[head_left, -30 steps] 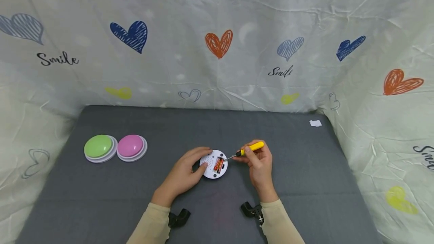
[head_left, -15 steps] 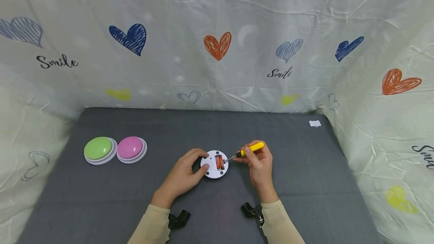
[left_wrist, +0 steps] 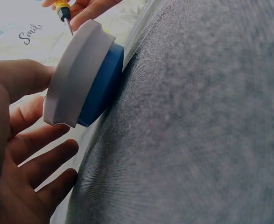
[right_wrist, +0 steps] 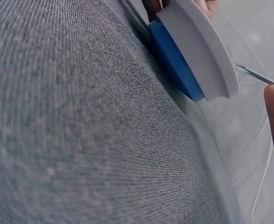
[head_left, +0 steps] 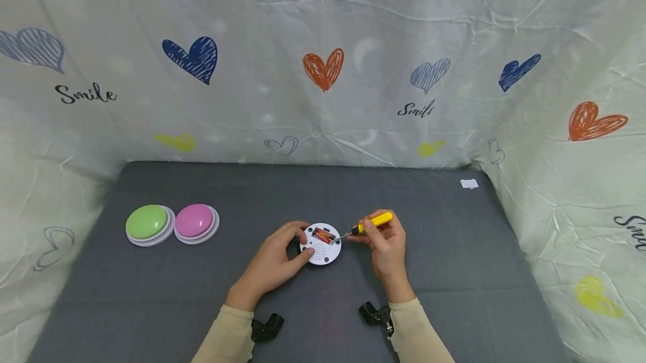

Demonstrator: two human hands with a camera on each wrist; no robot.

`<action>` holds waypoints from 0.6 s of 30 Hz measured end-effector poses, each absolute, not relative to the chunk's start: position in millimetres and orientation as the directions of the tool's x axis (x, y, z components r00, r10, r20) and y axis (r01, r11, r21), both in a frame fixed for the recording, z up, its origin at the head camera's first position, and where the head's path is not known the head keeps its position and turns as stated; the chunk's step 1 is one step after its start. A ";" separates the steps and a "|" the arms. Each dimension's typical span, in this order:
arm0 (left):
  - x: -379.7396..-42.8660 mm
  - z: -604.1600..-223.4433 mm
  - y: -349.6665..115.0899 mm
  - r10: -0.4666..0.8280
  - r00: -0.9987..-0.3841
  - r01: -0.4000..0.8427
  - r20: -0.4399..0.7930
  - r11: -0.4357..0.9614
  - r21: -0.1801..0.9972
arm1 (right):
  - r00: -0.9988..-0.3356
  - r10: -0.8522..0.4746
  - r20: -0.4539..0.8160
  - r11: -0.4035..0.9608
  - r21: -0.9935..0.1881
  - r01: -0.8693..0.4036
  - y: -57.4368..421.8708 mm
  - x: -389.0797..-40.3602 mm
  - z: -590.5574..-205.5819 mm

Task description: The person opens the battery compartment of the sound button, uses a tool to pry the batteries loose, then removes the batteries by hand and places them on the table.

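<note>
Left-hand grip (head_left: 272, 256): nearly closed across the left side of a white round housing (head_left: 325, 248), thumb on the near left part of its upper face, index finger at the far left rim. Housing lies just to the right of the palm, between the two hands; most of its face and its whole right edge sit outside the grip. Left wrist view: the lower fingers spread loosely below the rim.

Housing has its perforated back turned up. Batteries (head_left: 323, 235), red-orange and black, seated in a recess in the far half of that face, slanting. Blue part (left_wrist: 101, 86) on the underside, toward the bench (head_left: 454, 273); whether it touches the cloth, cannot tell.

Right-hand grip (head_left: 386, 251): narrow, thumb and fingers pinching a screwdriver (head_left: 374, 223) with yellow handle. Hand is apart from the housing, to its right; only the shaft bridges the gap, its tip at the housing's right side, close to the battery ends. Tip contact not resolved.

Surroundings: green-domed button (head_left: 146, 221) and pink-domed button (head_left: 194, 220) side by side, well to the left of the left hand. White scrap (head_left: 469, 183) at the far right corner of the bench. Printed backdrop (head_left: 373, 105) behind.
</note>
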State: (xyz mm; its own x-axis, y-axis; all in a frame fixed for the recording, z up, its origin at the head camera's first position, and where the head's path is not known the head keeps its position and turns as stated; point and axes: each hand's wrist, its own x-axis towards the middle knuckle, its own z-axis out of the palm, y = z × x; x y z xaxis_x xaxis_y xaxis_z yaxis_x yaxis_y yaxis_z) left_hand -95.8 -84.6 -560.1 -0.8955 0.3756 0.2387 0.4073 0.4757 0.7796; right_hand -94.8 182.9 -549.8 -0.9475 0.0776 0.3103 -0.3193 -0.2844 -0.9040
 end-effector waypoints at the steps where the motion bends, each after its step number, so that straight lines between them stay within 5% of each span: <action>1: -95.5 -560.1 -84.4 0.377 -0.896 0.405 0.235 0.477 0.780 | -0.947 0.077 0.312 -0.280 -0.905 -0.321 182.9 -94.5 -549.5; 12: -92.7 -558.1 -84.9 0.395 -0.904 0.369 0.162 0.531 0.763 | -0.933 0.050 0.356 -0.191 -0.914 -0.358 184.4 -93.7 -548.5; 18: -94.0 -558.7 -84.3 0.422 -0.894 0.381 0.153 0.534 0.754 | -0.927 0.022 0.373 -0.026 -0.927 -0.374 189.8 -93.5 -546.7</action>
